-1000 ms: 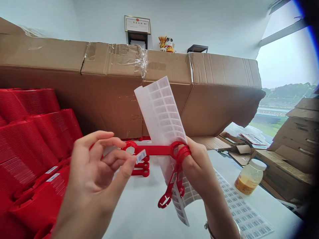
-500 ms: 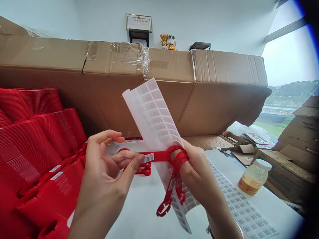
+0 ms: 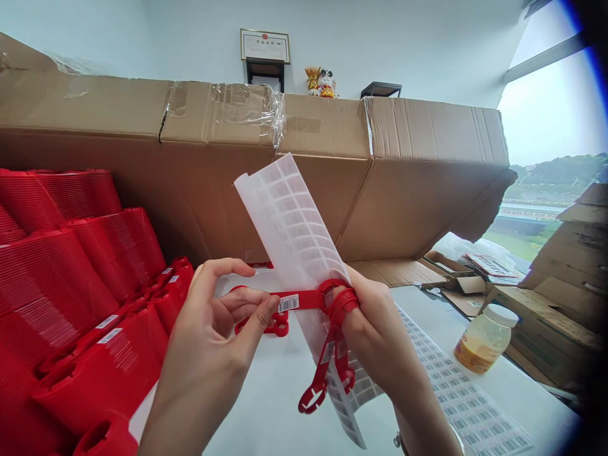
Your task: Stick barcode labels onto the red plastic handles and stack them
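Between thumb and fingers, my left hand pinches the left end of a red plastic strap. A white barcode label sits on the strap close to my thumb. My right hand is closed around the strap's ring end, with more red straps looped on its fingers and hanging down. It also grips a curled label backing sheet, which leans up and to the left. Behind my left fingers, other red straps lie on the white table.
Stacks of red plastic pieces fill the left side. A sheet of barcode labels lies at right, beside a white-capped jar. Large cardboard boxes stand behind the table, and an open carton is at far right.
My left hand has shifted slightly right along the strap, its thumb still at the label's left edge. My right hand and the backing sheet have hardly moved.
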Motion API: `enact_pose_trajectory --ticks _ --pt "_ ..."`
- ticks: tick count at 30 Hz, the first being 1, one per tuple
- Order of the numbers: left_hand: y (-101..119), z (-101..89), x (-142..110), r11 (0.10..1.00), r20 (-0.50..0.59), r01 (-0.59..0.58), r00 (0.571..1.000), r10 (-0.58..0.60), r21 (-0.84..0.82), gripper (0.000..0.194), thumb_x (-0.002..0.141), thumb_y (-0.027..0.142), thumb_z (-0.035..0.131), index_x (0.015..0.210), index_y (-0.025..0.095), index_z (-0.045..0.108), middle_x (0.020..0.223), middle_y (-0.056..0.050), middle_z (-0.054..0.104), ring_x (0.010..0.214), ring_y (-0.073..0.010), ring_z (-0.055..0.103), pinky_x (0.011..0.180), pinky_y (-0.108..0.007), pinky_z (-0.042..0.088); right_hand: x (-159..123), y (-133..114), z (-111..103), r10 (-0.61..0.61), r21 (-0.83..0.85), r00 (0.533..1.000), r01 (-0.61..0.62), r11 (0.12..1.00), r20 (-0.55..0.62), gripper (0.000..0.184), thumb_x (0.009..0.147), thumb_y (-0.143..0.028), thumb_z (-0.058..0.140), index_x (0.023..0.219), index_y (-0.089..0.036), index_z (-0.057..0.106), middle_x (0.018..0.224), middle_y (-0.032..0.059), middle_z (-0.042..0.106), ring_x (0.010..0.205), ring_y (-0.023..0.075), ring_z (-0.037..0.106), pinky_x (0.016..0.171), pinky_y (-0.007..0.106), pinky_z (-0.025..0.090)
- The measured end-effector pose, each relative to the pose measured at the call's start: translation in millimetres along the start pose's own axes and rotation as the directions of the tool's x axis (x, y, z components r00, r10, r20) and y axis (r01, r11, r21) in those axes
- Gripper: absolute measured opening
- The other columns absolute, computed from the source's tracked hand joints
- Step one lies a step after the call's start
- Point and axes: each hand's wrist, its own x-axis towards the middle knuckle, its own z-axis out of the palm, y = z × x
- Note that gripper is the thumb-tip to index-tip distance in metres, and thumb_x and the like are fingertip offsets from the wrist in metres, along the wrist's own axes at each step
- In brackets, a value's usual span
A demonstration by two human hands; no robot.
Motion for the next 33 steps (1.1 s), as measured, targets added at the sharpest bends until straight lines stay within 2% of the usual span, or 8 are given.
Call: enact_pose_trajectory --ticks 14,19,23,28,33 --pt "12 5.9 -8 0.997 -0.066 0.069 0.996 -0.066 0.038 0.041 0.079 0.042 0.082 0.107 0.03 0.053 0.075 0.006 0.069 0.073 -0.0157 0.072 0.069 -0.024 0.054 -1 -1 1 -0.006 0.004 1.0 0.006 1.0 -0.012 0.024 0.095 -0.014 0.04 0.073 -0.023 0.042 0.064 -0.0062 0.054 0.056 0.0105 0.042 0.049 0.024 0.032" --pt "13 4.6 -8 0.995 -0.056 0.075 0.996 -0.071 0.062 0.042 0.08 0.043 0.081 0.107 0.03 0.052 0.075 0.006 0.07 0.076 -0.0164 0.071 0.071 -0.026 0.054 -2 -1 0 -0.012 0.005 1.0 0.012 1.0 -0.016 0.024 0.096 -0.014 0.041 0.074 -0.023 0.043 0.064 -0.0065 0.054 0.056 0.0104 0.042 0.049 0.023 0.033" --pt "6 1.6 -4 0.997 -0.03 0.031 0.999 -0.029 0.07 0.043 0.079 0.044 0.082 0.106 0.03 0.052 0.078 0.005 0.069 0.074 -0.0171 0.073 0.067 -0.025 0.056 -3 -1 0 -0.004 0.013 1.0 0.004 1.0 -0.013 0.023 0.097 -0.015 0.041 0.075 -0.023 0.044 0.064 -0.0063 0.055 0.056 0.0109 0.042 0.049 0.024 0.033" --pt "0 3.5 0 0.999 -0.038 -0.011 0.999 0.012 0.033 0.04 0.076 0.038 0.084 0.101 0.028 0.055 0.109 0.001 0.06 0.073 -0.014 0.073 0.06 -0.024 0.06 -4 -3 0 -0.001 0.021 1.0 0.001 1.0 -0.005 0.024 0.097 -0.015 0.041 0.075 -0.023 0.045 0.065 -0.006 0.055 0.057 0.0113 0.042 0.05 0.024 0.033" --pt "-5 9.0 1 0.961 -0.087 -0.157 0.98 0.181 0.229 0.024 0.083 0.035 0.077 0.096 0.025 0.06 0.114 0.001 0.045 0.07 -0.0092 0.072 0.061 -0.023 0.065 -4 -6 3 -0.013 0.008 1.0 0.013 1.0 -0.013 0.022 0.097 -0.014 0.042 0.078 -0.023 0.049 0.069 -0.0055 0.059 0.06 0.0116 0.047 0.053 0.023 0.036"
